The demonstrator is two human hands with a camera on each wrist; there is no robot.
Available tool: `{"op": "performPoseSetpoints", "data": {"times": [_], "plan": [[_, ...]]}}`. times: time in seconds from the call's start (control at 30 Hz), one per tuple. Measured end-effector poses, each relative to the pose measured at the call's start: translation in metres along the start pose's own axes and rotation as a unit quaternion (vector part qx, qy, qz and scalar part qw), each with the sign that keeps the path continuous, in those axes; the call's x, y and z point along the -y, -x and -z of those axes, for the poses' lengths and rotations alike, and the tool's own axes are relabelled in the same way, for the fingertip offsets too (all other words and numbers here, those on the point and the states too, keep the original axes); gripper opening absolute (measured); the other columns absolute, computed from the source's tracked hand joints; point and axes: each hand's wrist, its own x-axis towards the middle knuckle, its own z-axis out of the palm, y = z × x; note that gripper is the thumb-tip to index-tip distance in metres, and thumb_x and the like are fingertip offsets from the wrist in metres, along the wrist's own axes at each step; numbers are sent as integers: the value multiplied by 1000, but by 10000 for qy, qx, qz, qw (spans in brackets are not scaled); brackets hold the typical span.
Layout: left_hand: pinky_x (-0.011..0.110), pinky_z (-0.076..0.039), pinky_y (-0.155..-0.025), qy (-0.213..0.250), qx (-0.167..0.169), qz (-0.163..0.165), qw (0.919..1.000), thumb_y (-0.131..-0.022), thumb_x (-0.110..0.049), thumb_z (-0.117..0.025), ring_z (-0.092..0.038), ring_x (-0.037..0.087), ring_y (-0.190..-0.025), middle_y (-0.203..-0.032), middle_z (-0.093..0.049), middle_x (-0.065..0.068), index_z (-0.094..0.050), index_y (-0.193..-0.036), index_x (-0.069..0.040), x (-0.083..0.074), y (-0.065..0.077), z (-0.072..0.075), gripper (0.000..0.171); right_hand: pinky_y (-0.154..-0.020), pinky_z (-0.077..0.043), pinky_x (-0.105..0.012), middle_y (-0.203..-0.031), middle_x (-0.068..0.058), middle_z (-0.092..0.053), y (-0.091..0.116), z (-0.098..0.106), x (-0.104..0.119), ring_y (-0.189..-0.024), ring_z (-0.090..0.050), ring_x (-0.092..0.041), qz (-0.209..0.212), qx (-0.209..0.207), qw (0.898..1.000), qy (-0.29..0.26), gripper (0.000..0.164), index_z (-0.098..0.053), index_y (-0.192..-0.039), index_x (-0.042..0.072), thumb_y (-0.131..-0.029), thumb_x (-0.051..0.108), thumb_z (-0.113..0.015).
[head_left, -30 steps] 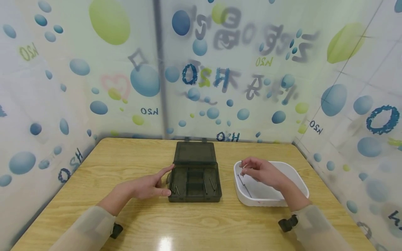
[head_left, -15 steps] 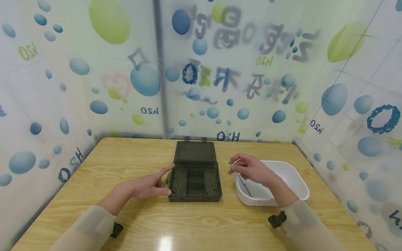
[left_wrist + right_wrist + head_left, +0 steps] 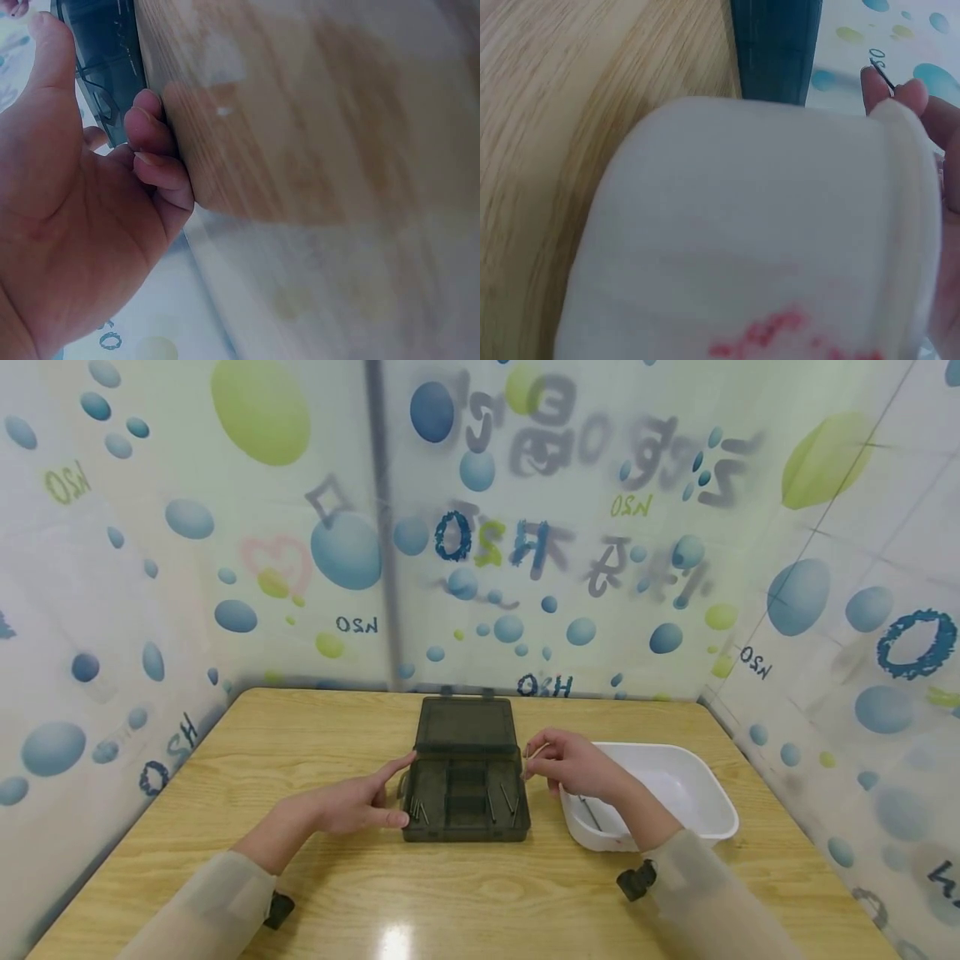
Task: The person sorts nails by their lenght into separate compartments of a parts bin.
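A dark translucent plastic case (image 3: 465,836) lies open on the table, its lid folded back. Thin metal rods (image 3: 425,812) sit in its left compartment, and others (image 3: 491,806) in the right one. My left hand (image 3: 348,803) rests against the case's left side, thumb at the front and index finger stretched to the back; in the left wrist view its other fingers curl loosely. Between thumb and fingertips my right hand (image 3: 577,767) pinches a thin metal rod (image 3: 883,76), just beside the case's right edge. The rod's exact kind is too small to tell.
A white tray (image 3: 600,841) stands right of the case, partly under the right forearm, with a thin rod (image 3: 591,814) in it. The wooden table (image 3: 450,902) meets a printed curtain (image 3: 300,610) at the back and sides.
My right hand has moved left from over the white tray to the case's right edge, carrying the thin metal rod. The left hand and case have stayed put.
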Motion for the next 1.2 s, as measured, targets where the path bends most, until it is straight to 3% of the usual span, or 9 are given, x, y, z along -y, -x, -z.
{"op": "performPoseSetpoints", "data": {"times": [0.13,0.3,0.53,0.73,0.87,1.07,1.2], "plan": [[33,-40,-70,1,2,2,10000,-106,-50,-72,-49,17,-74,-82,-57,2,-2,-179,-28,0,0,0,104,-50,-40,-27,-116,-19,-81,-4,-5,2,-64,-67,-31,-198,64,9997,93,28,-63,-128,2,-111,22,-68],[33,-40,-70,-28,3,-11,10000,-106,-50,-72,-49,17,-73,-81,-56,2,-1,-179,-26,0,0,0,104,-48,-42,-27,-117,-18,-81,-8,-10,5,-73,-72,-46,-317,138,9987,367,20,-66,-124,8,-110,22,-68],[32,-40,-70,-35,3,-9,10000,-106,-49,-72,-47,16,-72,-80,-55,1,-2,-179,-25,-1,1,0,104,-45,-43,-27,-113,-17,-81,-9,-16,10,-72,-74,-44,-495,243,9977,402,23,-65,-126,6,-110,21,-69],[32,-39,-69,-5,-6,-18,10000,-106,-49,-72,-47,16,-72,-79,-54,1,-1,-179,-25,-1,1,0,104,-47,-45,-28,-113,-14,-82,-7,-15,9,-80,-74,-51,-508,247,9973,479,31,-64,-133,4,-109,23,-69],[32,-39,-68,6,-8,-41,10000,-106,-49,-72,-46,16,-71,-78,-54,1,-1,-179,-25,0,1,0,104,-49,-45,-30,-114,-15,-81,-2,-9,8,-78,-73,-49,-438,131,9976,519,30,-66,-131,6,-109,25,-69],[32,-39,-69,-1,-3,-22,10000,-107,-49,-71,-48,16,-73,-81,-55,2,-1,-179,-25,-1,1,0,104,-56,-46,-28,-116,-23,-77,8,11,1,-68,-68,-25,-279,-134,9981,537,24,-68,-127,8,-110,25,-68],[32,-39,-69,4,10,-42,10000,-106,-49,-72,-48,16,-73,-80,-55,2,-1,-179,-25,-1,1,0,104,-59,-47,-29,-112,-21,-78,19,30,-9,-74,-67,-30,-344,-250,9971,628,27,-69,-127,6,-110,27,-69]]}}
